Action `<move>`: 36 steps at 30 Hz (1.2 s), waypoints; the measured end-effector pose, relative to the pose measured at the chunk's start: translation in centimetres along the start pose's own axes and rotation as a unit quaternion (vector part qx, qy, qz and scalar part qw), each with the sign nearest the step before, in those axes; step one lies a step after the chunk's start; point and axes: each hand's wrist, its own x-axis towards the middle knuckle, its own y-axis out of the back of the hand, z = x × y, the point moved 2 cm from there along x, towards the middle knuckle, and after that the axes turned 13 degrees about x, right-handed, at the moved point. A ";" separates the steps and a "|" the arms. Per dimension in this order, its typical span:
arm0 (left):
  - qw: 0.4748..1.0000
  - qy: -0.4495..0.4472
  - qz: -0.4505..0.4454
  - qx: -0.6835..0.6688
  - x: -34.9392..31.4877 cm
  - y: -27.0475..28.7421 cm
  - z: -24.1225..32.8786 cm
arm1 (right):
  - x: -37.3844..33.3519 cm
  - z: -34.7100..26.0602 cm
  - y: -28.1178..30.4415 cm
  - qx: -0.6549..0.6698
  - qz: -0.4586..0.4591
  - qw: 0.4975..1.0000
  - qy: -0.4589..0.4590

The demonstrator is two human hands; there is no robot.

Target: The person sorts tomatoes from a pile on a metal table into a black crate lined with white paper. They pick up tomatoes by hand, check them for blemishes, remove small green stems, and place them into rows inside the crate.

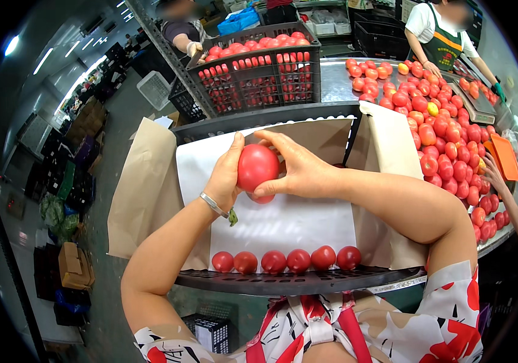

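Observation:
Above a paper-lined black crate (307,279), my two hands come together around red tomatoes. My left hand (225,178) wraps the side of a large tomato (257,167). From the other side, my right hand (301,166) curls over, its thumb at the tomato's lower edge and its fingers behind the top. Part of a second tomato (263,198) shows just beneath, and a bit of red appears behind my right fingers; whether these are held is partly hidden. Along the crate's near wall, a row of several tomatoes (273,262) lies on the white paper (283,227).
Brown paper flaps (144,193) fold out over the crate's sides. Beyond it stands a black crate full of tomatoes (259,69), a person's gloved hand at its edge. Many loose tomatoes (446,139) cover the metal table at right, near a scale (473,103), an orange tray (504,156) and other people's hands.

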 end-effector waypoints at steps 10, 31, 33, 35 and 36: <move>1.000 0.002 0.006 -0.028 0.1 -0.8 -0.8 | -0.1 -0.3 0.3 0.002 -0.022 0.999 -0.044; 0.998 -0.019 -0.010 0.065 -0.6 -0.6 -0.4 | -0.6 -1.9 -0.5 -0.128 0.011 0.991 -0.035; 0.998 -0.018 -0.006 0.065 -0.5 -0.5 -0.6 | -0.6 -1.9 -0.6 -0.129 0.010 0.991 -0.036; 0.998 -0.023 0.003 0.059 -0.2 -0.6 -0.9 | -0.7 -1.8 -0.6 -0.131 0.009 0.991 -0.037; 0.999 -0.033 0.005 0.037 -0.2 -0.7 -0.8 | -0.7 -1.9 -0.5 -0.123 0.004 0.992 -0.027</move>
